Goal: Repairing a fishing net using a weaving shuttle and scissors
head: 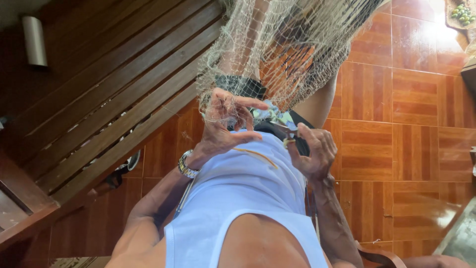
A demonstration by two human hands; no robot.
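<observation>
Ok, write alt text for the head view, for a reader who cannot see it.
A person's left hand grips a bunch of pale fishing net hanging from above, while the right hand holds a small tool near it. A wristwatch is on the left wrist, over a white sleeveless shirt, beside a wooden bench on an orange tiled floor.

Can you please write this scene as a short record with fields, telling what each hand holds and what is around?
Left hand: fingers curled into the fishing net, gripping its mesh
Right hand: pinching a small netting needle near the net's lower edge
Net: pale mesh hanging from above, draped over the lap
Wrist: metal watch on the left wrist
Clothing: white sleeveless shirt
Floor: glossy orange-brown tiles
Beside: dark wooden slatted bench
</observation>
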